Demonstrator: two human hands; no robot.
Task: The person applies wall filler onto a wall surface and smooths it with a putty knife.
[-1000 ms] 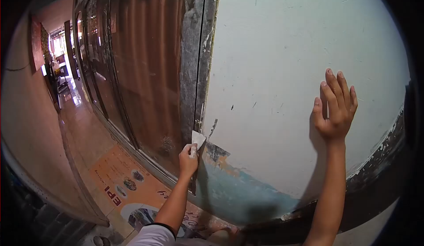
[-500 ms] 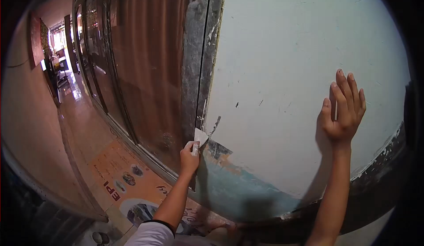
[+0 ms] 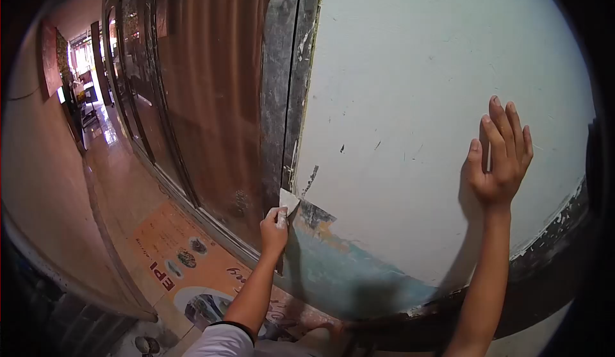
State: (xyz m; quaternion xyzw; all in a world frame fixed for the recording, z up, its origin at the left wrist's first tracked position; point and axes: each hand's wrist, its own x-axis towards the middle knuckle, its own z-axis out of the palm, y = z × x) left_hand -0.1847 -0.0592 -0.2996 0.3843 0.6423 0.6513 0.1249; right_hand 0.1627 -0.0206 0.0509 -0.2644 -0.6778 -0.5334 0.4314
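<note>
My left hand (image 3: 274,227) is closed around a putty knife (image 3: 289,200), whose pale blade meets the edge where the white wall (image 3: 397,81) joins the dark frame post (image 3: 280,81). White residue coats the fingers and the tool. Just right of the blade lies a bare dark patch (image 3: 315,215) in the coating, with a thin dark streak (image 3: 311,181) above it. Below that, a blue-green area (image 3: 359,273) shows along the wall's foot. My right hand (image 3: 501,165) rests open on the white wall, fingers pointing up, with nothing in it.
To the left stands a framed glass panel with a brown curtain (image 3: 211,88) behind it. A printed orange banner (image 3: 211,261) covers the floor beneath. Further left, a tiled corridor (image 3: 109,152) runs back to a bright opening. A dark band (image 3: 544,261) borders the wall at lower right.
The putty knife and my left hand have shifted very slightly down and left in view, as has the wall. Both hands keep their hold and pose.
</note>
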